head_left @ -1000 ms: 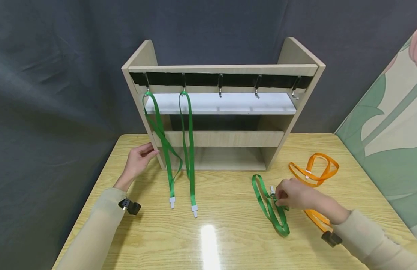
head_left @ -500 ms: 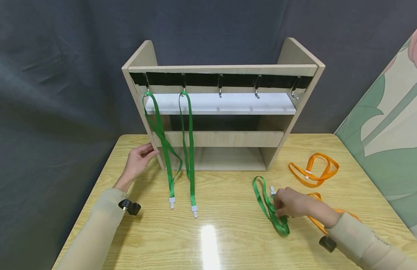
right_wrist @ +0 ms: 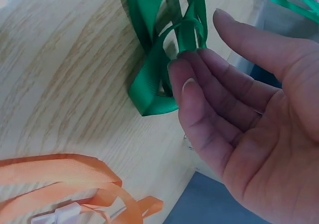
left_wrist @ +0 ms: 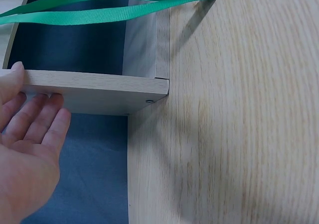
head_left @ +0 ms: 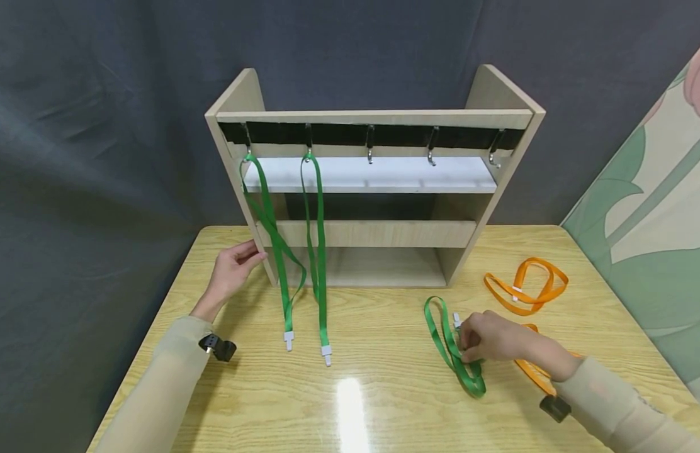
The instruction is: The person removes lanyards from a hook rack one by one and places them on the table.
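Observation:
My left hand [head_left: 232, 269] rests with straight fingers against the left side panel of a wooden rack [head_left: 378, 233]; the left wrist view shows that hand [left_wrist: 27, 144] flat on the panel's edge [left_wrist: 99, 87]. Two green lanyards [head_left: 270, 220] [head_left: 319, 245] hang from the rack's two leftmost hooks. A third green lanyard [head_left: 440, 333] lies looped on the table, right of centre. My right hand [head_left: 491, 340] is over it. In the right wrist view its fingertips [right_wrist: 184, 79] touch the green ribbon [right_wrist: 149, 79], with the thumb held apart.
Three metal hooks [head_left: 370, 150] [head_left: 432, 152] [head_left: 495, 155] on the rack's black strip are bare. Two orange lanyards [head_left: 525, 289] [head_left: 531, 371] lie on the wooden table [head_left: 384, 402] to the right of my right hand. A painted panel [head_left: 656, 207] leans at the far right.
My right hand has slid a little toward me along the green lanyard on the table. The left hand and the rack have not moved.

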`<state>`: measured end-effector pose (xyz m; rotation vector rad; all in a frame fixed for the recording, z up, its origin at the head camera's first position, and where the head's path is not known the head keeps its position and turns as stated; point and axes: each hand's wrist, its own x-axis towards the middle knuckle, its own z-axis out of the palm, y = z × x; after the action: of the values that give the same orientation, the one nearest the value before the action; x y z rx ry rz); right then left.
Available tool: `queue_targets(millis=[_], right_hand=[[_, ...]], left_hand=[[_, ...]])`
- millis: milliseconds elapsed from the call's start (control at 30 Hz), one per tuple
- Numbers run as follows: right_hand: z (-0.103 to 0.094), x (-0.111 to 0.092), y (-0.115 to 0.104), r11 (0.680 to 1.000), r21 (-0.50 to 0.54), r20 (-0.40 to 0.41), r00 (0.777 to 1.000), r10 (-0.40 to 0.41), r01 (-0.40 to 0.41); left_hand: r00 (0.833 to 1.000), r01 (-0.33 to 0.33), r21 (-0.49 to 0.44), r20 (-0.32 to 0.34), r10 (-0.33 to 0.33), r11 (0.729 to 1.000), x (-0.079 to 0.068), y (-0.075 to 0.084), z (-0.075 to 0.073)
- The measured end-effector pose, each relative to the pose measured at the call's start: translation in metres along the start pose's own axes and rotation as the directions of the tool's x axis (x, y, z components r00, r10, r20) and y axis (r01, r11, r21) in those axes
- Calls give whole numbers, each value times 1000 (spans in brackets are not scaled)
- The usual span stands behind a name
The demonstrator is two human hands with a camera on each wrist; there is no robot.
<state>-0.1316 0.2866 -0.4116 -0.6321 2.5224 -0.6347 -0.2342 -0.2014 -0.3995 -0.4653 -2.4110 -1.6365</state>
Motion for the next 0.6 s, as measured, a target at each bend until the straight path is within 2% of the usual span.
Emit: queue_targets(millis=[233, 600], right_hand=[[-6, -2, -6, 1000, 30, -2, 1000, -9, 9], [-29, 1, -27, 995, 53, -15, 996, -87, 87]], left_hand=[[1000, 9, -3, -1, -9, 1000, 0, 0, -1], [1000, 13, -13, 6, -13, 1000, -1, 2, -1]])
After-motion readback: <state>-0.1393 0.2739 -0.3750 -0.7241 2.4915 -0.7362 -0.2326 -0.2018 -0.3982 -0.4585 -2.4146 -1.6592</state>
